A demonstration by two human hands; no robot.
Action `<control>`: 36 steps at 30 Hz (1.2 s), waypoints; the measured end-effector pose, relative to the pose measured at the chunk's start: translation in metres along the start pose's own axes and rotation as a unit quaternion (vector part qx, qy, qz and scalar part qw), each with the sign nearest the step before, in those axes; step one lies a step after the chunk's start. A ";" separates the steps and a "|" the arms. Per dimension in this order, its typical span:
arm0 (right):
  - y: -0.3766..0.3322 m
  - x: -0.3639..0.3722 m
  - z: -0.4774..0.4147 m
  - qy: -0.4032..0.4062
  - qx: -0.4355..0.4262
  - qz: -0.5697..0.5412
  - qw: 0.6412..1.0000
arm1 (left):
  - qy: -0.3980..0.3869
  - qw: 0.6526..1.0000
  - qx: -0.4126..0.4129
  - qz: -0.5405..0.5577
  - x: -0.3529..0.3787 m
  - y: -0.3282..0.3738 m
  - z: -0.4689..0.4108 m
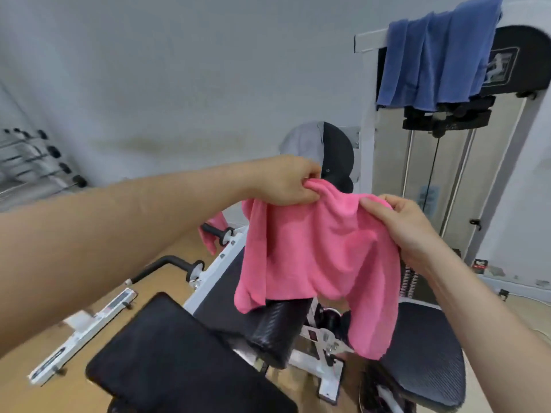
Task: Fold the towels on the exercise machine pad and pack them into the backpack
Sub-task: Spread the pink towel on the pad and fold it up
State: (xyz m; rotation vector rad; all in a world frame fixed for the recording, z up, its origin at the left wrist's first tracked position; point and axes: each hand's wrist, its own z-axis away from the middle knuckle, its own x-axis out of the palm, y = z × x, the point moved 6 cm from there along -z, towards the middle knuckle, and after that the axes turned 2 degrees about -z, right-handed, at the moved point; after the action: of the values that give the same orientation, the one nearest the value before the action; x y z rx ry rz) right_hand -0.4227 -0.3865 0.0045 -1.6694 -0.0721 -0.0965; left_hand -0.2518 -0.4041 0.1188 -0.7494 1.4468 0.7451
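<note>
Hands (286, 181) (399, 225) pinching pink towel (319, 257) — soft, rumpled

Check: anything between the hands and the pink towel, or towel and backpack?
Hands: nothing; left hand and right hand both pinch the pink towel at its top edge. No backpack identifiable in view, so that path cannot be judged.

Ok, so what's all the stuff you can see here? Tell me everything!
Soft pink cloth towel: one, pink, held up above the machine.
Blue cloth towel: one, blue, draped over the white frame, top right.
Grey cloth: one, grey, hanging on the round black back pad.
Flat black pad: one, black, bottom left.
Black roller pad: one, black, under the pink towel.
Rack of dumbbells: one, black and silver, far left.
Hands: two; left hand and right hand both grip the pink towel's top edge.
</note>
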 end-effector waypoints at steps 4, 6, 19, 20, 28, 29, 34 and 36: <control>0.017 -0.054 0.006 -0.118 0.055 0.080 0.988 | -0.010 0.997 -0.062 -0.036 0.002 0.038 -0.040; 0.022 -0.079 0.010 -0.159 0.062 0.114 0.979 | -0.028 0.994 -0.104 -0.037 0.004 0.041 -0.058; 0.045 -0.108 -0.043 -0.305 0.159 -0.014 0.939 | 0.244 0.849 -0.433 0.181 0.009 -0.109 -0.080; 0.040 -0.090 -0.046 -0.330 0.164 -0.023 0.929 | 0.299 0.819 -0.457 0.179 0.009 -0.125 -0.074; 0.044 -0.011 -0.173 -0.208 0.178 -0.118 0.954 | 0.334 0.766 -0.518 0.181 0.043 -0.267 -0.092; 0.058 -0.015 -0.195 -0.165 0.188 -0.088 0.964 | 0.293 0.786 -0.516 0.172 0.060 -0.283 -0.100; 0.135 -0.058 -0.275 -0.002 0.221 0.138 0.965 | 0.123 0.899 -0.405 0.114 0.177 -0.298 -0.139; 0.156 -0.067 -0.294 0.020 0.227 0.180 0.957 | 0.079 0.915 -0.318 0.234 0.209 -0.271 -0.151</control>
State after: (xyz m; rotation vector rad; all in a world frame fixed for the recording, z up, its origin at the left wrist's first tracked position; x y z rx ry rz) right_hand -0.4789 -0.6939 -0.1275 -1.1977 0.2260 0.1535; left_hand -0.1179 -0.6849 -0.0893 -0.9783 1.5590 1.6062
